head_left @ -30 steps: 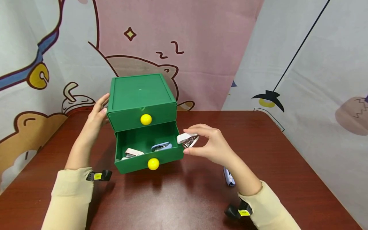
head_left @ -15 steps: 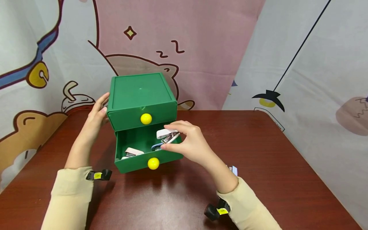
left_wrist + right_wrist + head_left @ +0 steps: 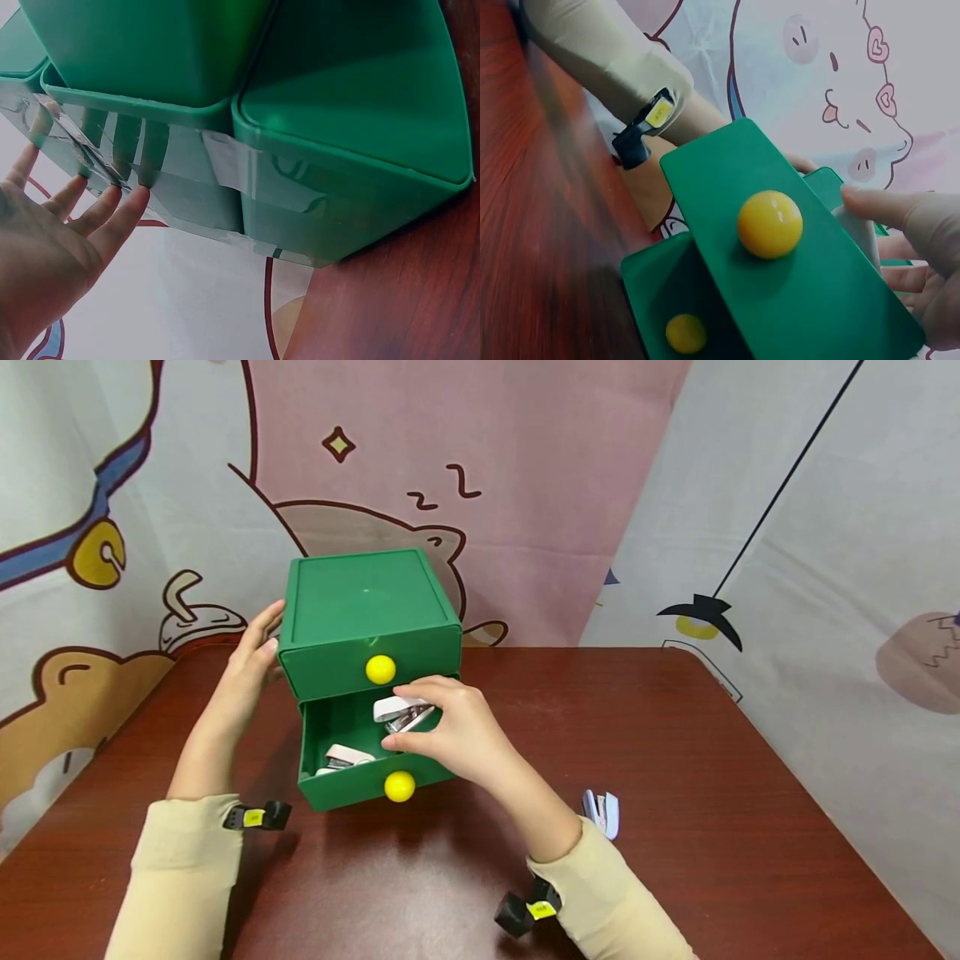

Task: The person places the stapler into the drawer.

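A green two-drawer desk organizer (image 3: 363, 597) has its lower drawer (image 3: 345, 791) pulled out. Over that drawer, my right hand (image 3: 461, 735) pinches a white mini stapler (image 3: 388, 708) between thumb and fingers. Its white body (image 3: 859, 234) also shows by the fingers in the right wrist view, partly behind the drawer front. A pale pink stapler (image 3: 349, 755) lies inside, at the drawer's left. The light blue stapler in the drawer is hidden by my right hand. My left hand (image 3: 243, 672) touches the organizer's left side; in the left wrist view its extended fingertips (image 3: 139, 193) meet the taped wall.
A light blue stapler (image 3: 602, 814) lies on the brown table (image 3: 675, 735), right of my right forearm. Yellow round knobs (image 3: 381, 670) stick out from both drawer fronts. Behind the table hangs a cartoon-printed curtain (image 3: 555, 510). Clear tape (image 3: 187, 161) spans the organizer's side.
My right hand has carried the white stapler leftward from beside the drawer to over it. The light blue stapler on the table has come into fuller view. My left hand stays put.
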`<control>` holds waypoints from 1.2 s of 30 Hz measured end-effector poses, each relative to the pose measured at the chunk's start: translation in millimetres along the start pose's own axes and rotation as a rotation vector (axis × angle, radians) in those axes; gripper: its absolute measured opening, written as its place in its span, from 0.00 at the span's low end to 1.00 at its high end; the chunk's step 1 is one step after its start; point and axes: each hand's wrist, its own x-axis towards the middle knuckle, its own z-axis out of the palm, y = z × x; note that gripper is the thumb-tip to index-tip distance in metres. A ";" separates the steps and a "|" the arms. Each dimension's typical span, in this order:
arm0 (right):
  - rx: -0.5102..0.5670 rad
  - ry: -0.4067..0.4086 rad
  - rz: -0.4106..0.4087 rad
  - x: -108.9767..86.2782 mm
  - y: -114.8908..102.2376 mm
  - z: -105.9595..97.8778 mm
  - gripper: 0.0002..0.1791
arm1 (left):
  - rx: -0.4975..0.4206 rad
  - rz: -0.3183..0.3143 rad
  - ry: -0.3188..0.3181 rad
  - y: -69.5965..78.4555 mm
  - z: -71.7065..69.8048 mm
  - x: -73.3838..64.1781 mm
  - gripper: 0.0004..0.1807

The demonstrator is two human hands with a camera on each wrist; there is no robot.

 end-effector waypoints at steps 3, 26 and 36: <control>-0.039 -0.036 0.039 4.2 -5.0 3.7 0.31 | 0.005 0.001 -0.003 0.1 -0.4 -0.3 0.31; -0.092 -0.122 0.342 25.8 -24.0 31.1 0.30 | -0.003 -0.006 0.004 0.8 -0.2 -0.9 0.31; -0.114 -0.142 0.340 27.4 -22.9 34.3 0.31 | 0.000 -0.009 -0.002 1.4 1.1 -0.3 0.31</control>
